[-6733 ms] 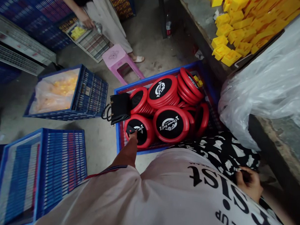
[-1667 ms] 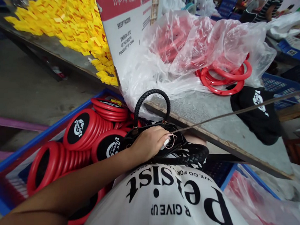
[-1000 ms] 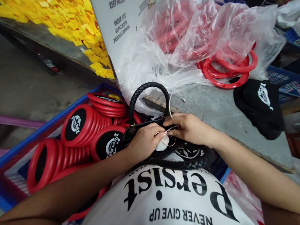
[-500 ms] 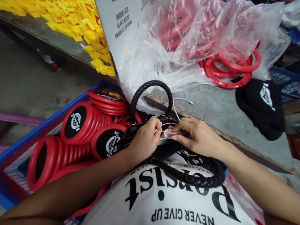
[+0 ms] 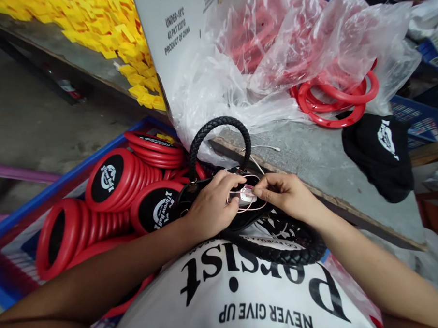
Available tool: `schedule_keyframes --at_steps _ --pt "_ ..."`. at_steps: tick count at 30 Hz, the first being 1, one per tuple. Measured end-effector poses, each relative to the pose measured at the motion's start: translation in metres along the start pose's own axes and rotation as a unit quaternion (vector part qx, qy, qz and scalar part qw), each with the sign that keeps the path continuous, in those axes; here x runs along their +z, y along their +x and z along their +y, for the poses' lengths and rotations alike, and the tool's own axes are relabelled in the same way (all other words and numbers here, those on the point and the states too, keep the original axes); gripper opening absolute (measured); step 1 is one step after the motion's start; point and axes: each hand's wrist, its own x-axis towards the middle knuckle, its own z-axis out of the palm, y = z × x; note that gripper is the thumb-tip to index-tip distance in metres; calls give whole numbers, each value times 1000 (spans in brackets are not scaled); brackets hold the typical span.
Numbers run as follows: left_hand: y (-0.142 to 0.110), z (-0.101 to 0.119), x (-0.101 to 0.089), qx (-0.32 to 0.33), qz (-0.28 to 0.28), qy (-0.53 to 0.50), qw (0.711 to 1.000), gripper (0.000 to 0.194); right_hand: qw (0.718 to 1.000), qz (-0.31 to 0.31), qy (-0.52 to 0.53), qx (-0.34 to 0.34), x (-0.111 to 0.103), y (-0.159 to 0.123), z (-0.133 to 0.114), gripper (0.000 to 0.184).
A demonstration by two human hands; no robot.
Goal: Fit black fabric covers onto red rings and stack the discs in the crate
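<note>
A black handbag (image 5: 220, 140) with braided handles rests on my lap, against the table edge. My left hand (image 5: 212, 207) is curled over its opening, fingers closed on a thin pinkish-white cable (image 5: 255, 207). My right hand (image 5: 283, 196) pinches a small white piece (image 5: 245, 195) of the same cable just above the bag. A white cable end (image 5: 266, 147) trails onto the grey table. What lies inside the bag is hidden.
A blue crate (image 5: 58, 188) at the left holds several red-rimmed black discs (image 5: 111, 176). On the grey table (image 5: 313, 158) lie clear plastic bags, red rings (image 5: 334, 99), black fabric pieces (image 5: 381, 151), a white cardboard box (image 5: 166, 41) and a heap of yellow parts (image 5: 87, 18).
My left hand lifted the handbag from the crate to my lap. My right hand came in, and both hands now draw the thin cable together over the bag's opening.
</note>
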Motion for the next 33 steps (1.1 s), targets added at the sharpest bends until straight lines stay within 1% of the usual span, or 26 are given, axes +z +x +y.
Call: schedule_keyframes --at_steps 2,4,10,12,14,18,21,23,27,29,31,33 --pt "0 0 0 16 -21 10 1000 42 1000 0 0 -6 0 0 0 28" --pt "1 -1 1 27 -39 20 999 34 1000 -2 -2 -14 1 -1 0 26" --pt "3 0 3 15 -48 40 998 18 1000 13 -21 -18 2 -2 3 25" --pt "3 0 3 10 -39 53 998 12 999 18 -38 -13 2 -3 3 26" --pt "3 -1 3 18 -21 63 998 10 998 24 -64 -13 2 -3 3 26" --pt "2 0 1 87 28 94 991 14 993 38 -107 -20 2 -3 4 25" --pt "2 3 -2 124 40 158 979 17 990 48 -126 -26 2 -2 5 25" --pt "3 5 -4 121 27 186 975 18 988 57 -139 -29 1 -2 6 24" --pt "5 6 -5 77 -48 224 970 18 985 84 -145 -36 1 -4 6 22" --pt "4 6 -5 71 -65 238 967 16 983 95 -153 -35 2 -5 6 22" --pt "3 8 -6 85 -44 239 966 12 981 101 -163 -31 3 -6 8 21" --pt "2 10 -7 115 -5 248 962 12 980 105 -168 -24 4 -5 10 19"
